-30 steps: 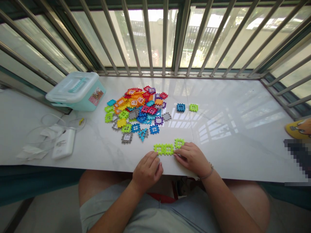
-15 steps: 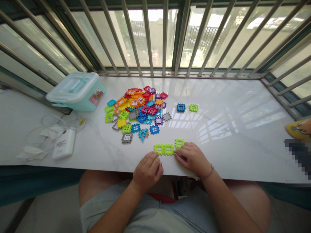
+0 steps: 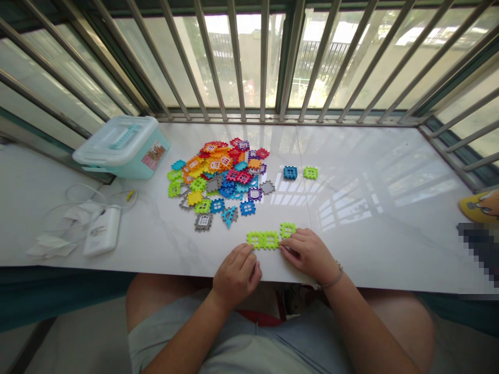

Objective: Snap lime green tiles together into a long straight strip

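The left grip (image 3: 236, 275) has loosely curled fingers, tips at the near left corner of the paired green tiles (image 3: 263, 239); whether it pinches or merely rests there cannot be told. The right grip (image 3: 310, 254) meets the pair's right edge with its lower fingertips and a separate green tile (image 3: 288, 230) with its upper ones; whether it closes on either is unclear. For steady work, the person would probably do best to brace the pair flat and press on the solid frames, teeth level with slots. The pair lies between the grips, just ahead of the left; the separate tile sits off its far right corner, at the right fingertips. Beyond the left grip spreads a mixed pile (image 3: 215, 183); beyond the right, a blue tile (image 3: 290, 173) lies on the counter (image 3: 362, 244).
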The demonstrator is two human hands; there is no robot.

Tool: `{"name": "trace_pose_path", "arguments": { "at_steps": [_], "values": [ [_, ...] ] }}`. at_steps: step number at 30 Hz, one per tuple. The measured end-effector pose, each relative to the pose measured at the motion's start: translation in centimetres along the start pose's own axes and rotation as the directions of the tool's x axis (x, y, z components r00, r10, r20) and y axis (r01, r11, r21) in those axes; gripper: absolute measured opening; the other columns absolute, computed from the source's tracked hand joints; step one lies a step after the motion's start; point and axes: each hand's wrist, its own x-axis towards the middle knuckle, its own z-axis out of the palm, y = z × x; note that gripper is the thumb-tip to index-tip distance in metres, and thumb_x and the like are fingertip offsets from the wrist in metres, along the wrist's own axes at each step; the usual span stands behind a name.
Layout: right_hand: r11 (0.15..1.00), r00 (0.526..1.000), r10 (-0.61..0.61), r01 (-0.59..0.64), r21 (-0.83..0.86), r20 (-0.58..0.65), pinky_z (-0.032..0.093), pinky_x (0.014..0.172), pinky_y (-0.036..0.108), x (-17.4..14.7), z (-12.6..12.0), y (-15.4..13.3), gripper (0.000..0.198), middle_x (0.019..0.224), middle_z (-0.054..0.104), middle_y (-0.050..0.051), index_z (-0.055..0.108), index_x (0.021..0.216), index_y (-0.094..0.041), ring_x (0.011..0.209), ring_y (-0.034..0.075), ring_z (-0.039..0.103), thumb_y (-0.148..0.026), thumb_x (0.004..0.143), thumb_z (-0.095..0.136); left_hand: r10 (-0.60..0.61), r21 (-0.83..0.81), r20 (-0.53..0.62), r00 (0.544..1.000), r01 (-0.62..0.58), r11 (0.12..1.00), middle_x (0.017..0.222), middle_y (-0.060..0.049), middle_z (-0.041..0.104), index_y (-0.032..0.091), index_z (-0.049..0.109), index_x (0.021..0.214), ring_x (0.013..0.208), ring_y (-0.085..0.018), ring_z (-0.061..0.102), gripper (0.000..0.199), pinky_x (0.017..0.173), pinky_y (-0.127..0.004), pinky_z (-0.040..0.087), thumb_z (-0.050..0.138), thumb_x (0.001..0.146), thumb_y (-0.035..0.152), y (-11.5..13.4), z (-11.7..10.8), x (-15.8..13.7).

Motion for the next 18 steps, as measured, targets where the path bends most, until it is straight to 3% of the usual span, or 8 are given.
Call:
{"name": "trace_pose_path", "arguments": {
  "at_steps": [18],
  "values": [
    [1.000, 1.000, 0.013, -0.013, 0.006, 0.001, 0.046, 0.083, 0.039, -0.07, 0.10, 0.08, 0.009, 0.088, 0.074, 0.004, 0.074, 0.103, -0.024, 0.084, 0.022, 0.063, -0.027, 0.106, 0.066, -0.001, 0.008, 0.003, 1.000, 0.001, 1.000, 0.125, -0.013, 0.075, 0.020, 0.068, 0.113, 0.124, -0.031, 0.071, 0.022, 0.109, -0.048, 0.062, 0.068, 0.093, 0.010, 0.01, 0.06, -0.13]
  ]
}}
